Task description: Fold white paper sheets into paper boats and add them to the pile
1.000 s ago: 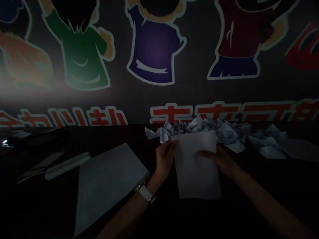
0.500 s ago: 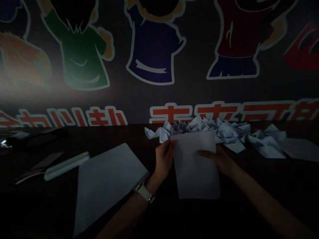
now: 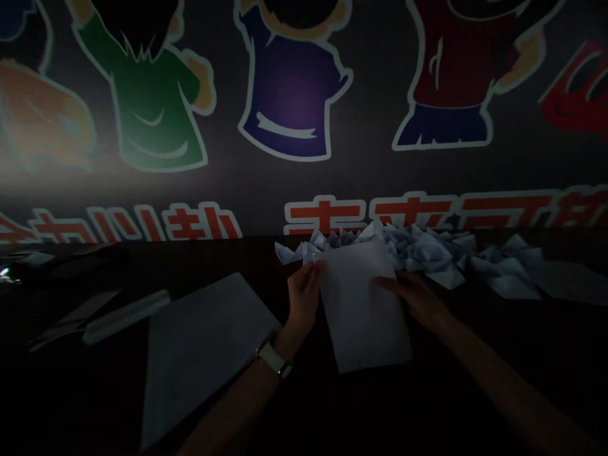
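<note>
A white sheet of paper [image 3: 363, 323], slightly tilted, is held up between my two hands. My left hand [image 3: 304, 294] pinches its upper left corner, fingers closed, with a watch on that wrist. At the right edge, my right hand [image 3: 415, 297] grips the sheet, thumb lying on its front face and the other fingers hidden behind it. Whether the sheet is a single layer or folded I cannot tell in this dim light. Just behind it lies a heap of folded white paper pieces [image 3: 427, 250].
On the dark table to the left lies a stack of white paper [image 3: 199, 354]. Beside it are a long pale bar-shaped object [image 3: 126, 316] and dim flat items. A flat paper [image 3: 572, 282] lies far right. Behind stands a wall [image 3: 266, 190] with cartoon figures and large lettering.
The sheet has tilted counter-clockwise and shifted slightly left, its lower edge now slanting. Both hands have moved a little left with it. The picture has grown darker.
</note>
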Action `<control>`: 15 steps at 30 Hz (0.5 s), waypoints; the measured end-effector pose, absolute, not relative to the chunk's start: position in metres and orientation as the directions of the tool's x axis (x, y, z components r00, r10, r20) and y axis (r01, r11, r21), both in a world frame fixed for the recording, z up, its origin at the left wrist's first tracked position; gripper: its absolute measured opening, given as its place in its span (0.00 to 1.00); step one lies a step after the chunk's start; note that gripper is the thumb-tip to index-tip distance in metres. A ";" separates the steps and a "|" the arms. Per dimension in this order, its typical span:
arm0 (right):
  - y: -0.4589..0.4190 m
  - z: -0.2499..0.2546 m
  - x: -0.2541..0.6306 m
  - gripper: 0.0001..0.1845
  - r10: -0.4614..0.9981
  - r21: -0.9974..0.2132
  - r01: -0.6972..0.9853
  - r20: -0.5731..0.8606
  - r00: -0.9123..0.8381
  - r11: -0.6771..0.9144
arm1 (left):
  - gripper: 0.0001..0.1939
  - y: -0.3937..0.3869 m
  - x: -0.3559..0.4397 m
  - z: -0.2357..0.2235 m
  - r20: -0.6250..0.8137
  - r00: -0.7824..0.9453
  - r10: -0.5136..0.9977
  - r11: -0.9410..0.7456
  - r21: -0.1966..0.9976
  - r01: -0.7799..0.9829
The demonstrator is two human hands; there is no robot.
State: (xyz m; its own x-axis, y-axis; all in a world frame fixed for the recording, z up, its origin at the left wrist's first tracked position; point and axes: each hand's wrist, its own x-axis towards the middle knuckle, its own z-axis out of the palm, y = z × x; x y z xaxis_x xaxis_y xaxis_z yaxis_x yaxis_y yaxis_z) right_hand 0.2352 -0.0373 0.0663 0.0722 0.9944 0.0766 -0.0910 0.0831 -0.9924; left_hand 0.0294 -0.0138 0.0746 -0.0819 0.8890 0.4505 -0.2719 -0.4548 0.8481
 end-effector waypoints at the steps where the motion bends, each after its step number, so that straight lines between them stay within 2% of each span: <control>1: -0.034 0.065 0.238 0.17 0.991 -0.991 -0.073 0.105 0.086 0.111 | 0.17 -0.010 0.027 0.074 0.445 -0.091 0.891 -0.452 0.844 -0.290; 5: -0.024 0.058 0.245 0.14 0.968 -0.982 0.004 0.187 0.164 0.189 | 0.16 0.005 0.020 0.067 0.420 -0.114 0.901 -0.434 0.849 -0.302; 15: -0.015 0.048 0.242 0.14 0.973 -0.989 0.068 0.144 0.179 0.133 | 0.16 0.014 0.019 0.061 0.367 -0.143 0.919 -0.393 0.865 -0.310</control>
State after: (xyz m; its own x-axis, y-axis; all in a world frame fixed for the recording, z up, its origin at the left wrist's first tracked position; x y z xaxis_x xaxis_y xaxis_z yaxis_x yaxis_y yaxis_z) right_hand 0.2421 -0.0152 0.0478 0.1792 0.9733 0.1435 0.0682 0.1332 -0.9887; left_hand 0.0191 0.0137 0.0612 -0.1430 0.9193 0.3666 -0.3101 -0.3934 0.8655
